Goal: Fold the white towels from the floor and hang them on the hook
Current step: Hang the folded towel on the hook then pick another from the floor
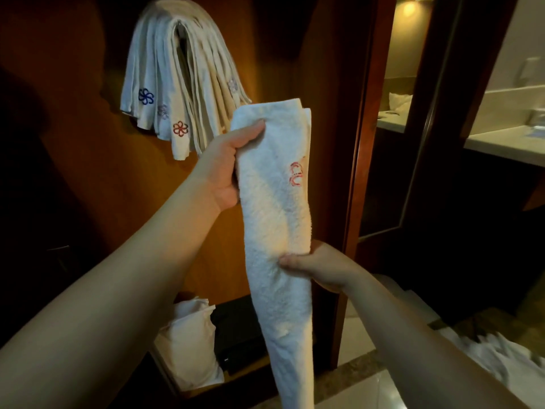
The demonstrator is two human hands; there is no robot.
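Left hand (227, 166) has its thumb and fingers wrapped round the top of a folded white towel (274, 219), right hand (318, 267) pinches it lower down, so it hangs as a long strip between them. Red flower stitching faces the camera. Just behind, a bunch of hung towels (177, 84) drapes over the hook, which is hidden. More white cloth (501, 358) lies on the floor at right, pillow (188, 343) low in the closet.

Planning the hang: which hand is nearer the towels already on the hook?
Left. The left hand grips the folded towel just below the hanging towels; the right hand pinches it much lower.
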